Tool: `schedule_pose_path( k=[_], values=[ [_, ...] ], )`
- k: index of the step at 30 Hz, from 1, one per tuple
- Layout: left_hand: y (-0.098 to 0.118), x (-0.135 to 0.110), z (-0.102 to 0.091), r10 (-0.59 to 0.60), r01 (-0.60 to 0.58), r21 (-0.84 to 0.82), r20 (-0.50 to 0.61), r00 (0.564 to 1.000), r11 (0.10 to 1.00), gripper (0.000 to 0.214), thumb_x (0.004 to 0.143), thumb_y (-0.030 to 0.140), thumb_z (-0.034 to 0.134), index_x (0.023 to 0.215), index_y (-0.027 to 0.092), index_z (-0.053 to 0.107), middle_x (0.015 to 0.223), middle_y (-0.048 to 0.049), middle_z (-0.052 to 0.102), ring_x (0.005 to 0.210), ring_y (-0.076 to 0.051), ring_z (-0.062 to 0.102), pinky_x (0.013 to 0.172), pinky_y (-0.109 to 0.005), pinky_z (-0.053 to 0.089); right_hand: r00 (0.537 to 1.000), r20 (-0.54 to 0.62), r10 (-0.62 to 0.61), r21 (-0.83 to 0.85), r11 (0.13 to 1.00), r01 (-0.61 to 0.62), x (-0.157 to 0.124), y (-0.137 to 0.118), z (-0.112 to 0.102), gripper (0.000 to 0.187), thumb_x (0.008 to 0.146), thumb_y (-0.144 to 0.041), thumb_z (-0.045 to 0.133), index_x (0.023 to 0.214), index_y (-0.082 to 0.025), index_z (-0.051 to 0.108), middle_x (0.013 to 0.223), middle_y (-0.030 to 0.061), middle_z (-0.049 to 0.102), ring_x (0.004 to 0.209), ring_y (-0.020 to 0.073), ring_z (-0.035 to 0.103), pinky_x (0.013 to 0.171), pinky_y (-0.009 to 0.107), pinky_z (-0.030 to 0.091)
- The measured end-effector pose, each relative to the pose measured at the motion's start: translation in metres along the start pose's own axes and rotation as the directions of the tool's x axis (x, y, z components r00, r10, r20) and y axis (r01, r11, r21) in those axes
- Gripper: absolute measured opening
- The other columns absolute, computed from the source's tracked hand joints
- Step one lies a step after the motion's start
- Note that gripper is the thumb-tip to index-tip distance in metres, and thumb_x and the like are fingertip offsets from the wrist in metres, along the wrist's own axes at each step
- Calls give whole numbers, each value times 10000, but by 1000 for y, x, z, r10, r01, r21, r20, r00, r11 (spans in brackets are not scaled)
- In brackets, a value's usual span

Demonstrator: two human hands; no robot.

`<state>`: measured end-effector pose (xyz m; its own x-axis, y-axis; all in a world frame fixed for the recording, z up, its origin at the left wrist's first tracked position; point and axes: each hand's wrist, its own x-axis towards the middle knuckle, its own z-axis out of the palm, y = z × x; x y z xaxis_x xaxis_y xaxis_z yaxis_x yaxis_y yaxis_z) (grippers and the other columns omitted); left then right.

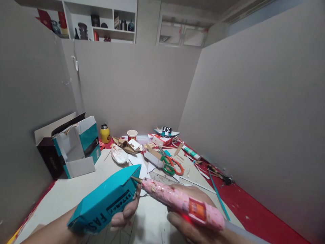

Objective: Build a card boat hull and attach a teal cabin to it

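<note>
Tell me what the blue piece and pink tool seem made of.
The blue piece: probably cardboard, smooth and printed, judging by its creased folds. The pink tool: likely glossy plastic, from its bright highlights; its tip looks brassy, perhaps metal.

Teal card hull (108, 186): "FAS", lg. blk ltrs on side; smaller ltrs on dk strip nr. tip, unclear.
Sm. model boat (167, 133), beyond hull: "ST" in wht on blk block, upside-down.
Teal-&-wht carton (90, 139), L of hull: "T" on dk band.
Dk box (50, 161), L of hull, behind carton: sideways ltrs, too faint.
Glue gun (172, 193), R of hull: orange label, illeg.
</note>
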<state>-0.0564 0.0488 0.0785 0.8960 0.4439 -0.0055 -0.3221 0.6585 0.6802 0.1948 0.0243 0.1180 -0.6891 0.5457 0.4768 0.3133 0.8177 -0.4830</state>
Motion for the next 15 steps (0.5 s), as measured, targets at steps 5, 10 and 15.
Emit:
schedule_pose_path(
  k=[5,10,15],
  values=[
    [-1,0,1,-20,20,-20,-4,1000,1000,309,903,392,494,974,148,670,760,-62,651,474,-113,569,456,-225,456,999,-32,15,17,1000,-15,1,-4,-5,465,907,-266,485,1370,-298,500,932,44,717,807,206,676,755,287,567],
    [2,3,12,12,-12,2,-7,1000,1000,295,895,380,519,964,128,657,746,-68,657,461,-108,559,432,-211,437,1000,-26,0,6,1000,0,0,1,-3,481,932,-293,444,1414,-292,446,948,45,717,829,209,681,773,303,578],
    [3,4,7,11,-11,-2,22,1000,1000,297,883,398,539,966,144,669,749,-71,664,471,-118,566,442,-223,444,994,-83,76,-4,997,-77,-5,-1,2,389,917,-394,484,1285,-320,582,828,41,716,753,232,681,711,330,592]
  ],
)
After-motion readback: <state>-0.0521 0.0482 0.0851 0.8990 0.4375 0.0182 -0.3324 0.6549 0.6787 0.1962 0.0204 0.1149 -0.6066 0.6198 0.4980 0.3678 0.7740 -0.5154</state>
